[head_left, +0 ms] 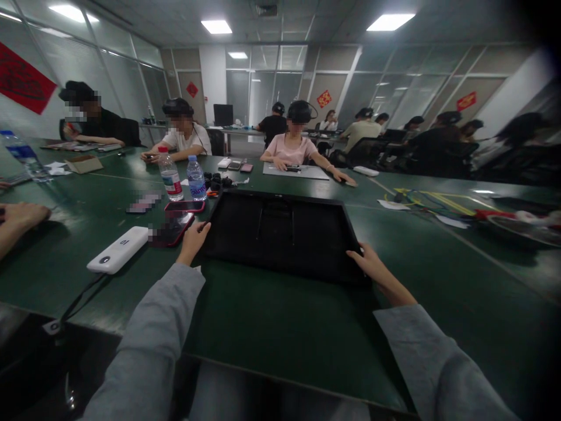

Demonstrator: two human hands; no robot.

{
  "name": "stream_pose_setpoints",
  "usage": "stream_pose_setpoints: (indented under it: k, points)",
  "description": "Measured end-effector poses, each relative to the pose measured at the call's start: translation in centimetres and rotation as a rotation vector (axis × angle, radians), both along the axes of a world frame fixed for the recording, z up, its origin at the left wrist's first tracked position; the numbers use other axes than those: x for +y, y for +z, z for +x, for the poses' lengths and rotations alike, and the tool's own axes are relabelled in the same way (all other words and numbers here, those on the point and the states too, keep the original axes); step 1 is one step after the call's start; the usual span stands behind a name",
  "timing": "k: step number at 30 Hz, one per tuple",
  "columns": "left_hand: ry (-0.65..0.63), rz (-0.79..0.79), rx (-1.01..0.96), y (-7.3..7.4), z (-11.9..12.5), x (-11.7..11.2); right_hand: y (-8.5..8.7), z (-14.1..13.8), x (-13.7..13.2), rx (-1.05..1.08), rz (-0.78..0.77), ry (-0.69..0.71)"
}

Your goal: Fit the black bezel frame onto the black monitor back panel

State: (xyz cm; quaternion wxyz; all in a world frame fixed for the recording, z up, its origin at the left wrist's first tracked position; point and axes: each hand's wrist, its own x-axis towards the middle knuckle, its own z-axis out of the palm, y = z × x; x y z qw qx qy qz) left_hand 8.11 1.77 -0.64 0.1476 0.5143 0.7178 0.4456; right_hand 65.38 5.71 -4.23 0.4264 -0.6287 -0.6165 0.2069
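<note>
Two bare hands hold a wide black tray (276,257), which has a raised rim and sits right in front of the wearer, with a green table (289,327) under it; whether its base is slightly lifted, I cannot tell. The left hand (194,241) grasps the tray's left edge, fingers bent around the rim. The right hand (372,266) grasps its right edge, thumb on top; its other fingers are mostly hidden. Left of the tray lie two phones, one (184,206) behind the other (175,229), and farther left a white power bank (119,249) with a dark strap. Two bottles, one red-capped (170,175) and one blue-capped (196,180), stand beyond the tray's far left corner. Past its far edge sits a person in a pink shirt (291,151).
</note>
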Motion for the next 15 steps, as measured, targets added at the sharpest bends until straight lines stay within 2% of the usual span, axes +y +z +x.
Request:
stream_pose_setpoints:
  k: [3, 5, 9, 12, 15]
  points:
    - [-0.033, 0.058, -0.09, 0.3, -0.2, -0.2, 0.6, 0.2, -0.6, 0.057, -0.126, 0.048]
    - [-0.048, 0.092, -0.139, 0.2, -0.2, -0.1, 0.9, 0.0, -0.6, 0.063, -0.15, 0.029]
    - [-0.07, 0.117, -0.186, -0.6, -0.6, 0.4, 0.9, -0.9, 0.0, 0.21, -0.12, -0.04]
    - [-0.083, 0.113, -0.182, -1.3, -1.0, 0.9, 0.9, -1.5, 0.6, 0.336, -0.124, -0.041]
    - [-0.088, 0.103, -0.147, -1.8, -1.2, 1.3, 1.3, -1.7, 0.4, 0.353, -0.077, -0.04]
